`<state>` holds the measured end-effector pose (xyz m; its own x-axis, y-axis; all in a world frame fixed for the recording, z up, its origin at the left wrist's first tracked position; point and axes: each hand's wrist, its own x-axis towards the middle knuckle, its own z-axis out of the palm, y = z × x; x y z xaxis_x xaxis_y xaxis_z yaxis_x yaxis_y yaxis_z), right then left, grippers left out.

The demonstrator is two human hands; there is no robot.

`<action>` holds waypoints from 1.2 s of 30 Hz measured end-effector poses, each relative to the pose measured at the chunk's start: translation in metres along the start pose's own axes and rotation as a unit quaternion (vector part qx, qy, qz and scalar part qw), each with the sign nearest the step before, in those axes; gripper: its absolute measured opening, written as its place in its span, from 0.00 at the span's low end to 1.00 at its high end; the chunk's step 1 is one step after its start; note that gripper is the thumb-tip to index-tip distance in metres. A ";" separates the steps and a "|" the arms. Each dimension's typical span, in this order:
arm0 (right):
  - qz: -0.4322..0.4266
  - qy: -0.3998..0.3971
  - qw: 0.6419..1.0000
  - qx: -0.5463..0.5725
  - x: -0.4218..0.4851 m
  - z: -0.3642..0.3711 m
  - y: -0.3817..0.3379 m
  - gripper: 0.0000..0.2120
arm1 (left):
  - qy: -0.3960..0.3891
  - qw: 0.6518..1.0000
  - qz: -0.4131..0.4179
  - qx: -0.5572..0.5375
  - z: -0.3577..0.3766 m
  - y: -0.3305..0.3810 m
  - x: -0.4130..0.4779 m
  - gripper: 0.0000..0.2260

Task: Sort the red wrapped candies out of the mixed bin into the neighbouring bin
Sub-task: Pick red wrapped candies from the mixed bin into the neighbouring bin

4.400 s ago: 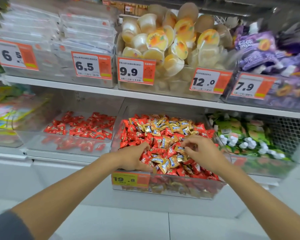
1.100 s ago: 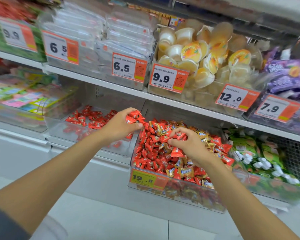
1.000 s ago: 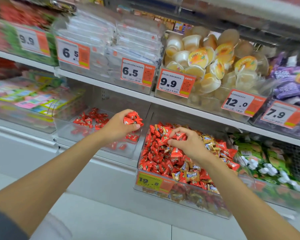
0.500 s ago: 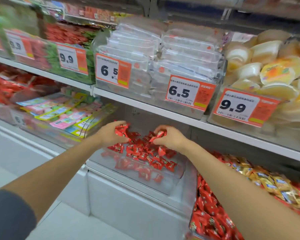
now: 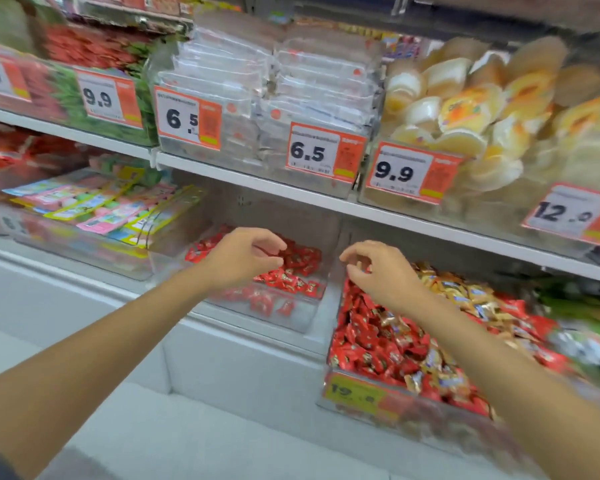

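Observation:
The mixed bin (image 5: 357,398) at the lower right holds red and gold wrapped candies (image 5: 392,344). To its left stands the clear neighbouring bin (image 5: 302,317), with only red wrapped candies (image 5: 291,271) on its floor. My left hand (image 5: 243,258) hovers over that bin, fingers loosely curled and holding nothing. My right hand (image 5: 378,271) hangs over the left end of the mixed bin, fingers loosely curled, with no candy in it.
A white shelf edge (image 5: 264,183) runs just above both bins, carrying bins of clear packets (image 5: 267,98) and jelly cups (image 5: 465,112) with orange price tags. A bin of pink and yellow packets (image 5: 94,209) lies to the left. Green packs (image 5: 575,306) are at the far right.
Both hands held red candies over the neighbouring bin half a second ago; now both are empty. The right hand has moved right, back over the mixed bin. The view has swung right.

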<state>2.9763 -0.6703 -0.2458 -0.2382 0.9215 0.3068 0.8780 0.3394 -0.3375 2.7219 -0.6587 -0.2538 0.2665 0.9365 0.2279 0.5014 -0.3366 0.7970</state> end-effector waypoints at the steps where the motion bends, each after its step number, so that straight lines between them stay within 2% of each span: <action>1: 0.013 0.003 1.000 -0.005 -0.019 -0.013 0.008 0.08 | -0.018 1.000 0.018 -0.012 0.015 0.019 -0.007 0.08; 5: 0.067 -0.028 0.997 -0.010 -0.083 -0.056 0.038 0.09 | -0.088 0.993 0.068 -0.029 0.075 0.075 -0.026 0.08; 9: 0.108 -0.036 0.993 0.021 -0.120 -0.080 0.066 0.07 | -0.149 0.988 0.051 0.006 0.122 0.092 -0.028 0.10; 13: 0.133 -0.004 0.990 0.052 -0.148 -0.085 0.090 0.08 | -0.201 0.969 0.045 0.134 0.155 0.081 -0.019 0.20; 16: 0.149 -0.039 0.987 0.044 -0.157 -0.085 0.100 0.08 | -0.265 0.936 0.031 0.228 0.176 0.062 -0.015 0.34; 18: 0.152 -0.042 0.986 0.050 -0.157 -0.086 0.105 0.08 | -0.299 0.917 0.024 0.263 0.181 0.057 -0.012 0.39; 19: 0.149 -0.039 0.987 0.051 -0.157 -0.086 0.107 0.08 | -0.310 0.912 0.029 0.269 0.182 0.058 -0.009 0.39; 23: 0.138 -0.039 0.988 0.054 -0.158 -0.079 0.111 0.08 | -0.314 0.927 0.046 0.198 0.185 0.058 -0.002 0.34; 29: 0.155 -0.019 0.984 0.087 -0.157 -0.078 0.119 0.09 | -0.362 0.898 0.070 0.242 0.192 0.050 0.001 0.36; 36: 0.162 -0.009 0.980 0.115 -0.149 -0.078 0.110 0.09 | -0.344 0.911 0.070 0.215 0.195 0.063 -0.001 0.30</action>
<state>3.1405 -0.7846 -0.2595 0.0285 0.9905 0.1347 0.7925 0.0597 -0.6069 2.9134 -0.6997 -0.3129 0.7315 0.6478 -0.2127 0.6596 -0.5933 0.4613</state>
